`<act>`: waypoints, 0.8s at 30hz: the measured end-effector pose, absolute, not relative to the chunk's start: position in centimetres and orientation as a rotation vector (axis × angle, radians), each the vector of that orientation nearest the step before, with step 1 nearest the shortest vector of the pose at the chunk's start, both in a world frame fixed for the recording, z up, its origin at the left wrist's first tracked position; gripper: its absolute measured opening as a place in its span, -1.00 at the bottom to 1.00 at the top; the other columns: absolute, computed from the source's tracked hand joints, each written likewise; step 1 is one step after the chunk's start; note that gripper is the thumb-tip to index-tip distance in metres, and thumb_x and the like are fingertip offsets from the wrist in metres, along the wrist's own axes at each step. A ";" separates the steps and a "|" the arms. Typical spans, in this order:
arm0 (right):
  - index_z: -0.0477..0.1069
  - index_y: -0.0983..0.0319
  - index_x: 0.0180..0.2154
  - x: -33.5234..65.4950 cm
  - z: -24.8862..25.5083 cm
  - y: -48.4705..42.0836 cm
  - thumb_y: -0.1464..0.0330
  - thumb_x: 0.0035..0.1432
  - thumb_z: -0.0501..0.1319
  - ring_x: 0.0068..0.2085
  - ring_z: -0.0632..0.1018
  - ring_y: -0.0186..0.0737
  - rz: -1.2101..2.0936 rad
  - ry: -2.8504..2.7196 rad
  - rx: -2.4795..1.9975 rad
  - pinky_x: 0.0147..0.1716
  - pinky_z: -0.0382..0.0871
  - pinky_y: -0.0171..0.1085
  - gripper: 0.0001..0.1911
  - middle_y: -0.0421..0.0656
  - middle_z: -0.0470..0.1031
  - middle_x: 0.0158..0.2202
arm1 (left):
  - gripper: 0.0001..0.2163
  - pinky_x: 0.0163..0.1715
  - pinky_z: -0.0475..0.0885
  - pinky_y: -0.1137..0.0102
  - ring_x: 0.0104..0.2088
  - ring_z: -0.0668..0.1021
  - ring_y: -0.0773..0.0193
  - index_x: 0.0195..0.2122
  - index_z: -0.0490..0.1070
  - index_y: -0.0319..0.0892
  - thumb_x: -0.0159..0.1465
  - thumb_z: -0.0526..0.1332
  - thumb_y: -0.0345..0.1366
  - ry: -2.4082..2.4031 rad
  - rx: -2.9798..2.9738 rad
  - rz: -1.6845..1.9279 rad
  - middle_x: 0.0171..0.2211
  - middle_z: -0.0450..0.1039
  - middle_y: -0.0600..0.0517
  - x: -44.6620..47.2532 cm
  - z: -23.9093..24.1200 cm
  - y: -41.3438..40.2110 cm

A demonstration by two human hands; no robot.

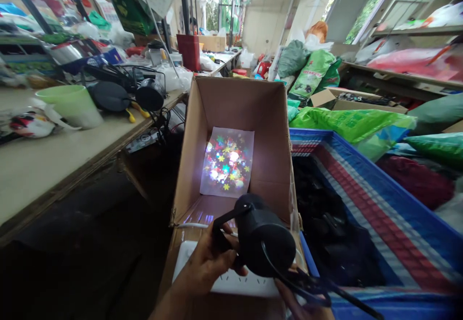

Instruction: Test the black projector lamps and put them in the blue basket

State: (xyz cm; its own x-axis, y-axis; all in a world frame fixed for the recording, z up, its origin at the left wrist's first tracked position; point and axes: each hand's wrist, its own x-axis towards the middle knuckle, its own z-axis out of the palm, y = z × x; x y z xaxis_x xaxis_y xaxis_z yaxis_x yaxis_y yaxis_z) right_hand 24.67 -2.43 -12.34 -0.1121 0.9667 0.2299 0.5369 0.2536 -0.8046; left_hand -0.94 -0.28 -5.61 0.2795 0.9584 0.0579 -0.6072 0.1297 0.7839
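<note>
A black projector lamp (265,238) is held by its bracket in my left hand (208,262), whose fingers are closed around it. It faces into an upright cardboard box (269,166). On a white sheet of paper (206,185) inside the box, the lamp casts coloured spots with yellow and green snowflakes. A white power strip (249,286) lies under the lamp, in front of the box. My right hand (289,298) is low beside the strip, closed at the black cable (311,286); the lamp and cable partly hide its fingers.
To the right stands a large blue-rimmed bin (390,204) with dark items inside. On the left workbench (47,161) are a pale green bucket (72,105) and other black lamps (150,93). Green bags (354,122) and an open carton (361,100) are piled at the back right.
</note>
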 end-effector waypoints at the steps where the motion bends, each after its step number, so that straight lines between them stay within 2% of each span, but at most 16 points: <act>1: 0.49 0.11 -0.13 24.7 -12.5 -2.4 0.29 -0.06 0.34 -0.14 0.56 0.04 0.703 -1.735 -1.385 -0.19 0.54 -0.21 -0.63 -0.08 0.56 -0.21 | -0.72 -0.44 0.50 0.41 -0.38 0.55 0.29 -0.15 0.22 -0.09 0.18 0.28 -0.27 0.522 0.810 1.217 -0.37 0.42 0.11 -0.9 -5.6 -0.2; 5: 0.51 0.11 -0.22 24.0 -12.5 -2.5 0.26 -0.08 0.35 -0.25 0.59 -0.02 0.720 -1.600 -1.407 -0.31 0.57 -0.28 -0.71 -0.11 0.58 -0.30 | -0.72 -0.45 0.50 0.41 -0.40 0.55 0.29 -0.16 0.21 -0.10 0.18 0.28 -0.26 0.487 0.819 1.220 -0.36 0.44 0.10 -0.9 -5.4 -0.1; 9: 0.52 0.13 -0.35 23.1 -11.4 -2.5 0.17 -0.04 0.30 -0.31 0.59 -0.05 0.713 -1.605 -1.472 -0.34 0.55 -0.27 -0.78 -0.12 0.57 -0.38 | -0.73 -0.43 0.51 0.42 -0.42 0.53 0.34 -0.18 0.25 -0.11 0.16 0.30 -0.26 0.494 0.809 1.223 -0.39 0.44 0.11 -0.9 -5.2 0.0; 15: 0.55 0.14 -0.35 23.6 -10.7 -2.2 0.19 -0.03 0.30 -0.25 0.58 -0.01 0.794 -1.617 -1.483 -0.29 0.54 -0.22 -0.80 -0.09 0.58 -0.34 | -0.69 -0.43 0.50 0.36 -0.45 0.54 0.29 -0.19 0.21 -0.14 0.14 0.31 -0.23 0.525 0.819 1.202 -0.36 0.44 0.06 -0.8 -5.2 0.0; 18: 0.54 0.18 -0.37 24.5 -10.1 -1.6 0.19 0.01 0.28 -0.22 0.57 0.02 0.939 -1.491 -1.477 -0.22 0.51 -0.17 -0.79 -0.06 0.58 -0.32 | -0.69 -0.39 0.50 0.29 -0.39 0.52 0.26 -0.18 0.19 -0.13 0.15 0.29 -0.20 0.601 0.846 1.161 -0.34 0.38 0.05 -0.7 -5.1 -0.2; 21: 0.51 0.21 -0.27 24.8 -8.9 -1.3 0.15 0.09 0.22 -0.20 0.56 -0.02 1.175 -1.237 -1.456 -0.20 0.49 -0.19 -0.72 -0.06 0.57 -0.30 | -0.76 -0.35 0.46 0.31 -0.36 0.47 0.26 -0.20 0.20 -0.13 0.20 0.22 -0.18 0.785 0.982 1.105 -0.36 0.32 0.06 -0.6 -4.8 -0.5; 24: 0.39 0.14 -0.04 24.0 -7.4 -1.8 0.17 0.10 0.23 -0.06 0.51 -0.05 1.361 -1.054 -1.378 -0.09 0.43 -0.17 -0.61 -0.06 0.48 -0.04 | -0.85 -0.44 0.35 0.40 -0.44 0.42 0.30 -0.20 0.22 -0.13 0.25 0.13 -0.23 1.066 1.301 1.021 -0.44 0.30 0.10 -0.3 -4.4 -0.9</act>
State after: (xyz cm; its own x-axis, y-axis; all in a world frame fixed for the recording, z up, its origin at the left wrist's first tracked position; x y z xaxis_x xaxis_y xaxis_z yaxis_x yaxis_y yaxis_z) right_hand 24.04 -1.76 -7.36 0.0296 0.9729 -0.2294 -0.0215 -0.2289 -0.9732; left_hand -0.26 -0.93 -4.36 0.2199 0.9752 -0.0241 0.0186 0.0205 0.9996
